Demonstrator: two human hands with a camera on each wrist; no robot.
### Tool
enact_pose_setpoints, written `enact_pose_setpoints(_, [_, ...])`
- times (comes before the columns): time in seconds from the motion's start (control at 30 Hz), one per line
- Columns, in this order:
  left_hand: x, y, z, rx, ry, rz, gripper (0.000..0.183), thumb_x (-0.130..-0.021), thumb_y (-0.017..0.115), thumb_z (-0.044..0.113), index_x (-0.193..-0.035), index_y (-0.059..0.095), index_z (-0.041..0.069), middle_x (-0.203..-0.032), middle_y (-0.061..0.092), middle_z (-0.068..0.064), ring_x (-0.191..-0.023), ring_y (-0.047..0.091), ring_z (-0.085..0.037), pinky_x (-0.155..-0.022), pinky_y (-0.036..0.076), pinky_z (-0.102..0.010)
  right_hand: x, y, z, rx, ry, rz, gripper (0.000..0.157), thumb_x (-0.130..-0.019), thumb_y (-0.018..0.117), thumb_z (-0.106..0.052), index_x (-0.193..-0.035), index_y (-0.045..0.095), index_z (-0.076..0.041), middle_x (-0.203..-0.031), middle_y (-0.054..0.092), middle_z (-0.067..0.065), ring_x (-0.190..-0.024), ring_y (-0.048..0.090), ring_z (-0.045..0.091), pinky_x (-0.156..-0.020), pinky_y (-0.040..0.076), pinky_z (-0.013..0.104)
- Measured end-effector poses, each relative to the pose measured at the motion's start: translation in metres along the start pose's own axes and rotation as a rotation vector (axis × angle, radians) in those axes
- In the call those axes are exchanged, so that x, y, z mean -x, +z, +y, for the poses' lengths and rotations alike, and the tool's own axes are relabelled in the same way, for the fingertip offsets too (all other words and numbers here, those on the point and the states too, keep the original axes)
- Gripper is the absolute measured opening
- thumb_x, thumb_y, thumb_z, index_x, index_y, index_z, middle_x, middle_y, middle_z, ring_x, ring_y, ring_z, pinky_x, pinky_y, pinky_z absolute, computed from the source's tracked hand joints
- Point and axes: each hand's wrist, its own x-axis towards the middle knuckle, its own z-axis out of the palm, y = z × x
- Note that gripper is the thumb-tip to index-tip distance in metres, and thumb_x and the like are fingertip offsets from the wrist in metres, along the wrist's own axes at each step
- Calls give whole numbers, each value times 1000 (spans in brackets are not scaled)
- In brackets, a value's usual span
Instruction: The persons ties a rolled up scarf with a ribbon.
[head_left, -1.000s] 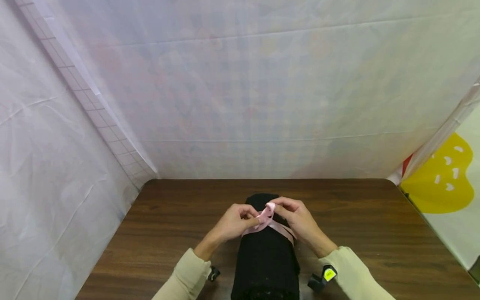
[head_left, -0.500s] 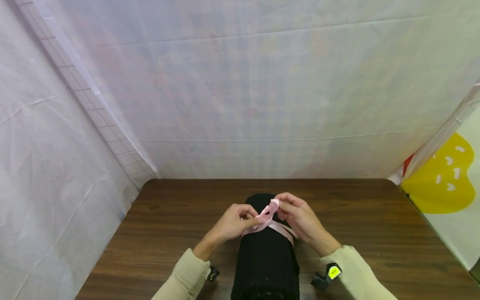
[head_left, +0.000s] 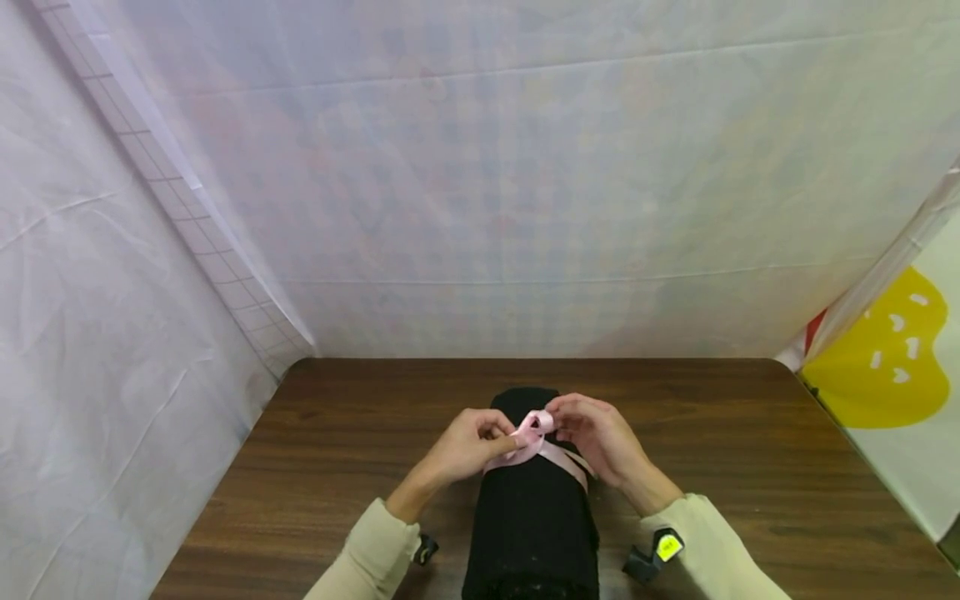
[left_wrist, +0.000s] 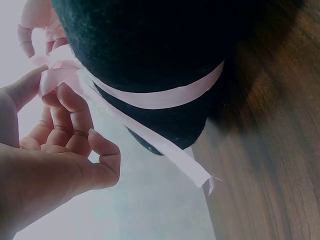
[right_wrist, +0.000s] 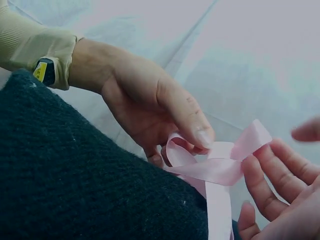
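Note:
A thick black knitted fabric roll (head_left: 532,521) lies lengthwise before me, bound by a pink satin ribbon (head_left: 564,463). On its top the ribbon is looped like a bow (right_wrist: 220,170). My left hand (head_left: 465,446) pinches the left part of this bow between thumb and index finger. At the other side, my right hand (head_left: 600,437) has its fingertips right at the right loop (right_wrist: 252,140), thumb spread away from them. A loose ribbon tail (left_wrist: 170,152) with a frayed end hangs off the roll in the left wrist view.
The roll rests on a dark brown wooden table (head_left: 337,500). White sheeting (head_left: 525,208) hangs behind the table and along its left. At the right stands a white surface with a yellow shape (head_left: 885,367). A small black device sits at each wrist.
My right hand first drew the ribbon loop up and right, then let it go; the loop has sprung back rounder and lower. My left hand has kept its pinch in place.

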Motion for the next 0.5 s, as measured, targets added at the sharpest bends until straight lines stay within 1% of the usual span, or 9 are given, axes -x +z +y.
enact_pose_setpoints(0.1, [1,0,1,5,-9,10,17,-90,74,28,-84,70,12,-70,64,0,-56,51,-10,-48,40,-22,-1,3,1,43,22,47,24,-101,51,-6,-93,70,-17,-90,69,-6,-83,63,9,-76,50,27])
enact_pose_setpoints(0.17, [1,0,1,6,-17,18,16,-89,75,27,-84,70,13,-68,62,2,-53,48,-9,-46,39,-22,-2,5,1,75,33,84,12,-98,58,-5,-94,66,-13,-88,69,-6,-82,63,9,-75,50,26])
enact_pose_setpoints(0.23, [1,-1,1,5,-19,21,16,-89,75,26,-84,70,12,-68,61,4,-52,47,-8,-46,38,-22,-3,6,2,91,27,110,6,-95,62,-3,-94,62,-9,-85,69,-5,-82,63,9,-75,51,25])
enact_pose_setpoints(0.33, [1,-2,1,21,-12,12,17,-90,74,26,-85,70,10,-71,65,2,-59,54,-8,-52,42,-22,-3,5,2,70,4,114,5,-94,63,-2,-94,60,-6,-84,68,-3,-82,64,10,-77,52,26])
enact_pose_setpoints(0.4, [1,-3,1,51,-19,4,17,-91,73,25,-86,71,9,-75,69,-1,-66,60,-10,-59,46,-24,-2,4,1,43,-16,96,9,-95,60,0,-93,60,-9,-84,67,-3,-82,63,10,-79,53,25])
enact_pose_setpoints(0.47, [1,-4,2,95,-30,-3,17,-92,72,23,-88,70,6,-77,72,-3,-73,64,-11,-66,47,-26,-2,3,-1,12,-31,73,16,-96,55,3,-93,62,-11,-84,65,-2,-82,63,11,-80,54,24])
enact_pose_setpoints(0.5, [1,-4,2,113,-40,-3,17,-92,71,22,-89,70,5,-77,72,-3,-73,64,-12,-67,46,-26,-2,2,-1,5,-38,57,19,-97,53,4,-93,62,-12,-85,65,-2,-83,63,10,-80,54,24])
